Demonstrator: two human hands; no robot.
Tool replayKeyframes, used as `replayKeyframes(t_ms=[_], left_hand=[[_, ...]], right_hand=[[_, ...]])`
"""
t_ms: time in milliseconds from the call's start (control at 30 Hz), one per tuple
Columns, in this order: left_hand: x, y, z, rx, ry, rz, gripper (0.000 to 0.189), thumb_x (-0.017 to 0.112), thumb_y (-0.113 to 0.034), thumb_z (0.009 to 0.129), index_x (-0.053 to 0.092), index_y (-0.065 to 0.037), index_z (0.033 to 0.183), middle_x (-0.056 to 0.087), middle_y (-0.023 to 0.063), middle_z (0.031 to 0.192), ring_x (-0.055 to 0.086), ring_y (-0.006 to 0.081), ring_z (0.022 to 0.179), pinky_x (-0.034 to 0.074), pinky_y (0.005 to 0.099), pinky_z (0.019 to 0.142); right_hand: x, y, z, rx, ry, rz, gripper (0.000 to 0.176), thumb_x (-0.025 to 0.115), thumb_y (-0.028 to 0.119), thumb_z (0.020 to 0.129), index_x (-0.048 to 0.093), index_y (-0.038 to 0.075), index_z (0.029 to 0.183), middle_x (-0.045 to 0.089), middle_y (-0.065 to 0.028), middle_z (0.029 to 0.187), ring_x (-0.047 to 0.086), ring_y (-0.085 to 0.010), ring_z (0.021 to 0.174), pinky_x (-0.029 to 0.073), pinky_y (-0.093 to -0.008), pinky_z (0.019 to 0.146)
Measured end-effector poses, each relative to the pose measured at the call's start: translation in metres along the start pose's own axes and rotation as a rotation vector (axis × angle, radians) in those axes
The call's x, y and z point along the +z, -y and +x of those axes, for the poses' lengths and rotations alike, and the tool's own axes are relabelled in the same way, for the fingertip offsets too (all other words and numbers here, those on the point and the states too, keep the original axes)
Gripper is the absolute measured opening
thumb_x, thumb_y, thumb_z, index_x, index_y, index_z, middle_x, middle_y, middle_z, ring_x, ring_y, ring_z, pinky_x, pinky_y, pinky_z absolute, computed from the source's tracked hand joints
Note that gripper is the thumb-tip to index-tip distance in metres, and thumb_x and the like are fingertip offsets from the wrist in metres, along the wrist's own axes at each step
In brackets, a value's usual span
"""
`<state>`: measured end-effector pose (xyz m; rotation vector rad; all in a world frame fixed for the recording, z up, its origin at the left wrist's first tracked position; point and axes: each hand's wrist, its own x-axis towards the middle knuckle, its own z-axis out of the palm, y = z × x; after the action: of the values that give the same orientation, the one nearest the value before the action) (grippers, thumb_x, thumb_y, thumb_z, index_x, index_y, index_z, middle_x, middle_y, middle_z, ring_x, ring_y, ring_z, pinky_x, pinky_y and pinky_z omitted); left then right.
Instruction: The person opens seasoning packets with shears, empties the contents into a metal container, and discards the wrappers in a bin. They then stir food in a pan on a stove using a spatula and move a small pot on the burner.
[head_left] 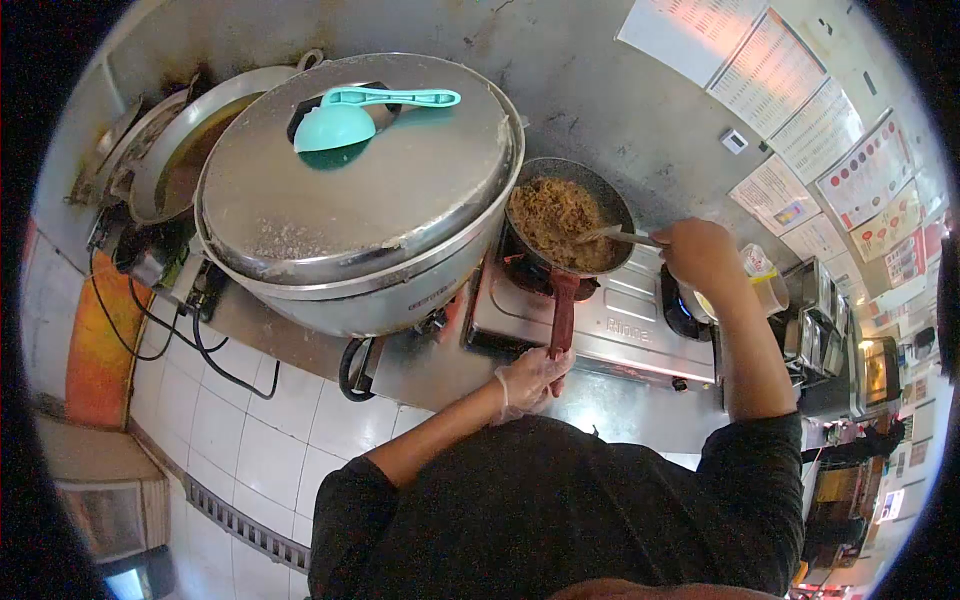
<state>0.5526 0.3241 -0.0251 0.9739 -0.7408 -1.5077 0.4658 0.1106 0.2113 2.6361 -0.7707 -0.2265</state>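
Note:
My left hand (533, 381), in a clear plastic glove, is closed around the reddish-brown handle of a dark frying pan (565, 315). The pan rests on the left burner of a silver gas stove (630, 325). Brown, crumbly food (553, 218), perhaps fried rice or noodles, covers much of its inside. Above the pan's right side, my right hand (696, 256) grips the handle of a spatula (622, 235). The blade end lies in the food, so its exact shape is partly hidden.
Left of the stove stands a large lidded metal pot (370, 308), with a turquoise scoop (335, 128) on its lid. A wok (150, 185) holding brown liquid is beyond it. Blue flame shows at the right burner (685, 305). Metal containers (815, 305) stand at the far right.

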Motion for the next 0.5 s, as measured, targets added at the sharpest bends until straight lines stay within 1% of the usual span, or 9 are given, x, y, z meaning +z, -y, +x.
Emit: replayKeyframes(t_ms=[33,100,133,200,233,300,333,433,500], left_hand=[[-0.002,-0.002,-0.001,-0.046,0.014,0.026,0.049,0.054,-0.063,0.095,0.053,-0.016,0.079,0.054,-0.0039,0.064,0.046,0.007,0.047,0.035,0.024,0.042],[-0.006,0.005,0.004,-0.04,0.03,0.096,0.05,0.051,-0.063,0.097,0.055,-0.015,0.083,0.056,-0.0035,0.066,0.049,0.0069,0.051,0.037,0.0228,0.045],[-0.007,0.006,0.005,-0.042,0.042,0.138,0.05,0.049,-0.063,0.097,0.055,-0.015,0.085,0.057,-0.0033,0.067,0.05,0.0069,0.053,0.038,0.0223,0.047],[-0.01,0.002,0.007,0.019,0.02,0.328,0.053,0.044,-0.063,0.099,0.06,-0.013,0.092,0.057,-0.0029,0.067,0.051,0.0069,0.055,0.039,0.0213,0.049],[-0.01,0.001,0.006,0.046,0.016,0.422,0.055,0.042,-0.063,0.1,0.062,-0.012,0.096,0.057,-0.0027,0.066,0.052,0.0069,0.056,0.039,0.0208,0.05],[-0.016,0.019,0.003,-0.005,-0.057,0.302,0.059,0.039,-0.063,0.101,0.064,-0.01,0.106,0.057,-0.0019,0.066,0.051,0.0067,0.055,0.039,0.0206,0.05],[-0.018,0.025,0.001,-0.03,-0.088,0.245,0.061,0.037,-0.063,0.101,0.065,-0.009,0.11,0.058,-0.0015,0.066,0.05,0.0066,0.054,0.039,0.0205,0.049],[-0.028,0.031,-0.003,-0.142,-0.053,-0.051,0.055,0.043,-0.061,0.1,0.062,-0.01,0.106,0.06,0.0001,0.073,0.054,0.0109,0.06,0.044,0.026,0.055],[-0.027,0.027,-0.008,-0.2,-0.085,-0.017,0.053,0.042,-0.059,0.102,0.062,-0.011,0.112,0.06,-0.0006,0.073,0.053,0.0097,0.059,0.042,0.0257,0.051]], right_hand=[[0.009,-0.001,0.004,0.007,0.02,-0.042,0.022,0.063,0.013,0.082,0.076,0.015,0.099,0.073,-0.015,0.086,0.072,-0.0345,0.084,0.059,-0.0465,0.073],[0.043,-0.004,0.015,0.027,0.067,-0.119,0.022,0.062,0.015,0.084,0.076,0.018,0.1,0.073,-0.0141,0.086,0.072,-0.0345,0.084,0.058,-0.0472,0.073],[0.051,-0.001,0.018,0.03,0.049,-0.106,0.021,0.063,0.015,0.084,0.076,0.018,0.1,0.073,-0.0143,0.087,0.072,-0.0347,0.084,0.058,-0.0473,0.073],[0.058,0.008,0.02,0.053,0.014,-0.07,0.02,0.064,0.017,0.084,0.076,0.017,0.1,0.073,-0.0148,0.088,0.072,-0.035,0.085,0.058,-0.0473,0.073],[0.057,0.004,0.013,0.046,0.003,0.005,0.019,0.065,0.017,0.084,0.076,0.015,0.099,0.073,-0.0158,0.088,0.072,-0.0352,0.084,0.059,-0.0473,0.073],[0.048,-0.006,-0.004,0.035,-0.021,0.151,0.018,0.065,0.019,0.084,0.075,0.011,0.097,0.073,-0.0178,0.089,0.072,-0.0358,0.082,0.059,-0.0471,0.072],[0.044,-0.009,-0.013,0.078,0.039,0.203,0.028,0.064,0.025,0.087,0.074,0.016,0.111,0.072,-0.0143,0.095,0.069,-0.0374,0.088,0.055,-0.0498,0.081],[0.094,-0.011,-0.015,0.18,0.109,0.192,0.031,0.065,0.031,0.088,0.072,0.018,0.114,0.072,-0.0151,0.097,0.068,-0.0376,0.09,0.054,-0.0502,0.08],[0.101,0.009,-0.023,0.253,0.047,0.36,0.034,0.064,0.035,0.09,0.07,0.02,0.119,0.071,-0.017,0.097,0.068,-0.0373,0.093,0.054,-0.051,0.079]])
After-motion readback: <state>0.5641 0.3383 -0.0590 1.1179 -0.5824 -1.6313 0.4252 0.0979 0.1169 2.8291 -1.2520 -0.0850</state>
